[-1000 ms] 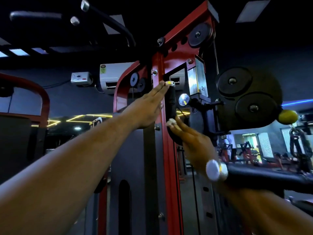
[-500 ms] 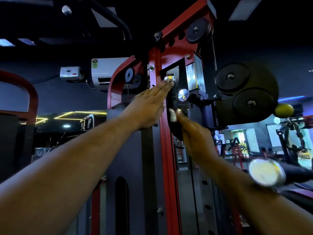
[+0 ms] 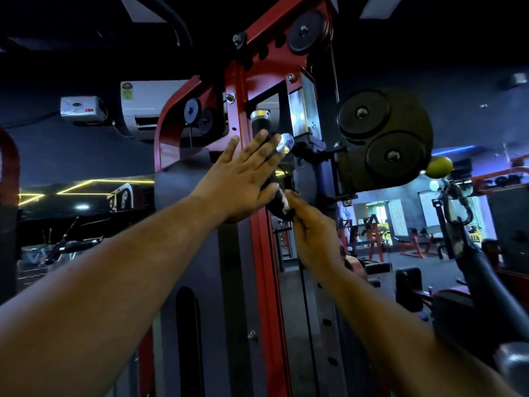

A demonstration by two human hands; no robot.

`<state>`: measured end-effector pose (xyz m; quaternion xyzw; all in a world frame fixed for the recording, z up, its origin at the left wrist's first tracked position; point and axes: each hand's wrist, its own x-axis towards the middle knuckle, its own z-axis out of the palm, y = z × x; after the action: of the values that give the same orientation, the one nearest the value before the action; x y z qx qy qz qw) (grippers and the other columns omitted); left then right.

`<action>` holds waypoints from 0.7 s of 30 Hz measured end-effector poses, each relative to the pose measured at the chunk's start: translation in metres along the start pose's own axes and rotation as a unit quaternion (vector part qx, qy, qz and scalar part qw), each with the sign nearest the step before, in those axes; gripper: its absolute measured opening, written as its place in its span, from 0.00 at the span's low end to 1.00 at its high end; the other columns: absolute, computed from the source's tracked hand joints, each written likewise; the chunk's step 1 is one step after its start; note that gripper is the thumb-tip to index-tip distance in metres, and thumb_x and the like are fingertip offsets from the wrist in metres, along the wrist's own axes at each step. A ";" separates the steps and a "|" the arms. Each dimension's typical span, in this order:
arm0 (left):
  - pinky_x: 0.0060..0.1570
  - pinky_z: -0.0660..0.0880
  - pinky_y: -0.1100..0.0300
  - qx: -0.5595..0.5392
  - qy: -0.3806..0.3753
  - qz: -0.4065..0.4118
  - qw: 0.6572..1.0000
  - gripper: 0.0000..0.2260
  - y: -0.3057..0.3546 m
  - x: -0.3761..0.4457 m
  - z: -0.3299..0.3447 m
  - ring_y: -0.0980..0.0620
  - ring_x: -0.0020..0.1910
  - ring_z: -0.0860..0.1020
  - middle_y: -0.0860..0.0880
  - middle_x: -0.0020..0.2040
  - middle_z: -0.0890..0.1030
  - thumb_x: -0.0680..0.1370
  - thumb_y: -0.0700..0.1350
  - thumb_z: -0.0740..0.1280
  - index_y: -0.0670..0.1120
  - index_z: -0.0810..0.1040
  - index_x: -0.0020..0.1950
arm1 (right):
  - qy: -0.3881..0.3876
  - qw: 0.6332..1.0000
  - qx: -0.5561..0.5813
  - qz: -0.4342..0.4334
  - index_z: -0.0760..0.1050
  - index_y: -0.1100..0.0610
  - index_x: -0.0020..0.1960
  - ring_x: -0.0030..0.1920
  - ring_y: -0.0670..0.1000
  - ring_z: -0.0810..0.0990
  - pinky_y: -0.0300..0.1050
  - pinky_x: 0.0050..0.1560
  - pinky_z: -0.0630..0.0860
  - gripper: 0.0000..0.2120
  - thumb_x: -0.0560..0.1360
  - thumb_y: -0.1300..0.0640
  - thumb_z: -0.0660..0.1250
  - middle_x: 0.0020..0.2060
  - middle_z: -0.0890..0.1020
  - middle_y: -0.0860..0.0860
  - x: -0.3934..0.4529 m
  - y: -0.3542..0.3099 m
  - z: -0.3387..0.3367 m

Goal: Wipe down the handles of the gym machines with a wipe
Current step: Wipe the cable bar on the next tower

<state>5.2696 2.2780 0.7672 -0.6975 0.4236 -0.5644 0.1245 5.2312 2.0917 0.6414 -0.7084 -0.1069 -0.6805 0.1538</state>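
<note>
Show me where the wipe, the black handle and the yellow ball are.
wipe (image 3: 284, 202), head view, on the white wad at the right hand's fingertips.
black handle (image 3: 259, 124), head view, on its dark grip below the silver cap.
yellow ball (image 3: 439, 167), head view, on its middle.

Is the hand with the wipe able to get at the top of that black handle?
Probably not yet: the right hand holds the wipe low on the handle, and the flat left hand covers the middle.

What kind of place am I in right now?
Most likely a gym: a red cable machine with pulleys, a black handle, and more exercise benches in the background.
</note>
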 end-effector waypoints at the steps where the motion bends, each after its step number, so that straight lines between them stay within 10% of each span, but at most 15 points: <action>1: 0.80 0.35 0.41 -0.003 0.000 -0.002 1.000 0.33 0.000 -0.001 0.000 0.52 0.81 0.31 0.51 0.82 0.32 0.81 0.64 0.36 0.52 0.38 0.84 | -0.005 1.000 -0.008 0.004 0.71 0.51 0.73 0.66 0.47 0.77 0.39 0.68 0.71 0.22 0.81 0.64 0.62 0.67 0.79 0.51 -0.003 0.001 0.003; 4: 0.79 0.33 0.42 -0.006 0.000 -0.001 1.000 0.34 -0.002 -0.004 0.000 0.53 0.80 0.30 0.52 0.82 0.32 0.80 0.64 0.35 0.52 0.37 0.84 | 0.018 0.995 -0.091 0.028 0.73 0.51 0.72 0.62 0.53 0.80 0.54 0.68 0.75 0.22 0.80 0.65 0.65 0.63 0.81 0.53 -0.003 0.020 -0.004; 11: 0.79 0.34 0.41 -0.013 0.009 0.012 1.000 0.33 -0.008 -0.004 0.004 0.54 0.80 0.29 0.53 0.81 0.30 0.81 0.65 0.35 0.53 0.33 0.83 | 0.023 0.998 0.061 0.013 0.72 0.52 0.73 0.60 0.41 0.79 0.36 0.61 0.76 0.18 0.85 0.61 0.59 0.62 0.81 0.49 0.009 -0.034 0.001; 17: 0.80 0.34 0.42 0.001 -0.026 0.016 1.000 0.33 -0.027 -0.013 -0.010 0.55 0.78 0.29 0.54 0.79 0.27 0.82 0.66 0.38 0.54 0.29 0.81 | 0.000 0.999 -0.001 0.035 0.69 0.50 0.75 0.61 0.51 0.81 0.52 0.66 0.77 0.21 0.83 0.62 0.60 0.64 0.80 0.53 0.004 -0.016 -0.006; 21: 0.80 0.37 0.41 -0.013 -0.005 -0.021 1.000 0.32 -0.041 -0.008 -0.019 0.56 0.79 0.32 0.55 0.79 0.30 0.84 0.64 0.42 0.54 0.32 0.82 | 0.105 0.992 0.063 -0.027 0.71 0.59 0.73 0.59 0.47 0.81 0.43 0.60 0.80 0.19 0.83 0.63 0.61 0.61 0.82 0.54 0.060 -0.056 -0.004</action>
<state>5.2711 2.3146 0.7955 -0.7106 0.4155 -0.5579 0.1060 5.2104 2.1385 0.7056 -0.6191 -0.1517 -0.7468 0.1896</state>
